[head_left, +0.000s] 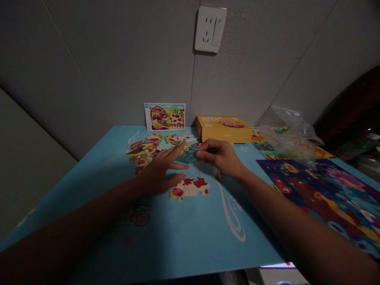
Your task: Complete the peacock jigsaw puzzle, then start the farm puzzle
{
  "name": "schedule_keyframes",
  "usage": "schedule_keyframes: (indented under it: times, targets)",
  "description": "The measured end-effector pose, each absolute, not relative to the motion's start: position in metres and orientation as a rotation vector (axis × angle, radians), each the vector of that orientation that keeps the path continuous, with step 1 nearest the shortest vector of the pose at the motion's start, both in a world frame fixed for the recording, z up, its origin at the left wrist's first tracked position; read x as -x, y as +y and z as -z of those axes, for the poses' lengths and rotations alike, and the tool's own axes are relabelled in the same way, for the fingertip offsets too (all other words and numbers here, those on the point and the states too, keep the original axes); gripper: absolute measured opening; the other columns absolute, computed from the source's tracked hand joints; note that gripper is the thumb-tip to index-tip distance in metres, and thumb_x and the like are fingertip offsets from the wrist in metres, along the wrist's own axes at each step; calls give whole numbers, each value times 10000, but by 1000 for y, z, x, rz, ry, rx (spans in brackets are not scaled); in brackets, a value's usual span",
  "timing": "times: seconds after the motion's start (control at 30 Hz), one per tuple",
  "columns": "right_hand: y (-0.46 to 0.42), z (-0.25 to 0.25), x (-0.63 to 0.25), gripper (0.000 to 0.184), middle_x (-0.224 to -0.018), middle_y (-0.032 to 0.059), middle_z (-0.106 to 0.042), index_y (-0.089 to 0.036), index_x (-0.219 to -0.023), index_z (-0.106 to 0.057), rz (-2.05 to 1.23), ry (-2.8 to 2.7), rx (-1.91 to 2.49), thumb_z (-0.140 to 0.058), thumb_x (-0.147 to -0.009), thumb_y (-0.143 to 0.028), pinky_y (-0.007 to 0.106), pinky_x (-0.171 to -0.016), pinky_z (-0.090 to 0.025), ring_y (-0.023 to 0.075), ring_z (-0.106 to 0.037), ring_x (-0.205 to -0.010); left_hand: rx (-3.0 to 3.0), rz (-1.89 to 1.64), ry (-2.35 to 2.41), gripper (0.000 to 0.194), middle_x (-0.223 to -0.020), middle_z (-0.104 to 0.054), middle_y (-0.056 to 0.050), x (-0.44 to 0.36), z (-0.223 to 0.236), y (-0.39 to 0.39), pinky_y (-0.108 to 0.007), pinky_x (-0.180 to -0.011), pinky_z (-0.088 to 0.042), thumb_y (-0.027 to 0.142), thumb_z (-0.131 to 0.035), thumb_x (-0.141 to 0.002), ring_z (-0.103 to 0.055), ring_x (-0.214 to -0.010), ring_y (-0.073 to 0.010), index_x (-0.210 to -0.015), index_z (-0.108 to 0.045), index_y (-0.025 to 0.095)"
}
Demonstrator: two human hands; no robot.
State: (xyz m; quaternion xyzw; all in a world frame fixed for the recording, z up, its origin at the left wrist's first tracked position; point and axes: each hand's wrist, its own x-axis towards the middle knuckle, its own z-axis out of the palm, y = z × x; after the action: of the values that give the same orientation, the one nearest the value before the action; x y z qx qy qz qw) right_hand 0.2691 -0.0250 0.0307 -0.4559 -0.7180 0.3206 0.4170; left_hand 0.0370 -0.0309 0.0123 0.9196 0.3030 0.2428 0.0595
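Note:
My left hand (162, 170) reaches out over the blue table (184, 233) with its fingers stretched flat, hovering by a heap of loose puzzle pieces (148, 147). My right hand (219, 155) is curled, its fingertips pinching a bluish puzzle piece (187, 155) between the two hands. Just in front of my left hand lies a small joined section showing a red-and-white cow (190, 187). A reference picture card (165, 116) of a farm scene leans against the wall behind the pieces.
A yellow puzzle box (223, 128) stands at the back by the wall. A finished dark colourful puzzle (323, 194) lies at the right, with a crumpled clear plastic bag (289, 136) behind it. A wall socket (210, 29) is above.

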Motion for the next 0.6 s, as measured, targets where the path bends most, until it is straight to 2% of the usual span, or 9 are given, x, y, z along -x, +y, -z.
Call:
schedule_keyframes:
  times: [0.1,0.2,0.3,0.4,0.5,0.6]
  targets:
    - [-29,-30,-264,117,-835,46,-665,-156,-754,-695,-781,-1955,942,-684,-759,-272,264,-696,-473,139,-608,-751,-2800,-611,846,583,-1520,-347,-161,-36,-9,-33,-588,-1093,-309,308,-561,-860,-331,-1389,-353,-1419,-434,202]
    - [-28,-33,-267,119,-896,61,-692,-159,-824,-711,-619,-2030,1047,-597,-790,-170,265,-735,-478,150,-629,-802,-2815,-587,924,703,-1505,-337,-220,-34,-8,-33,-630,-1078,-283,300,-570,-853,-264,-1412,-394,-1491,-301,181]
    - [-22,-37,-278,234,-923,84,-708,-150,-944,-715,-224,-1955,1523,-551,-779,-127,284,-774,-467,187,-638,-846,-2844,-609,976,701,-1487,-366,-220,-35,-10,-32,-656,-1086,-228,305,-566,-855,-174,-1437,-409,-1491,-302,172]
    - [-17,-36,-290,326,-1048,168,-678,-124,-1061,-693,85,-1890,2016,-600,-786,-271,350,-834,-454,283,-616,-989,-2830,-606,1158,715,-1433,-451,-211,-36,-10,-30,-679,-1079,-208,363,-564,-859,-134,-1444,-412,-1490,-300,158]
    - [-16,-33,-297,460,-1104,230,-633,-110,-1053,-689,58,-1918,2309,-603,-792,-478,393,-792,-464,348,-602,-1018,-2761,-581,1493,707,-1397,-496,-209,-35,-6,-25,-695,-1060,-216,442,-544,-865,-119,-1440,-435,-1476,-340,149]
    - [-17,-30,-297,457,-1111,220,-631,-120,-1050,-683,-13,-1951,2347,-587,-810,-497,366,-766,-467,323,-619,-993,-2674,-508,1778,702,-1500,-369,-188,-33,2,-20,-732,-1033,-195,589,-556,-819,-92,-1414,-510,-1394,-489,193]
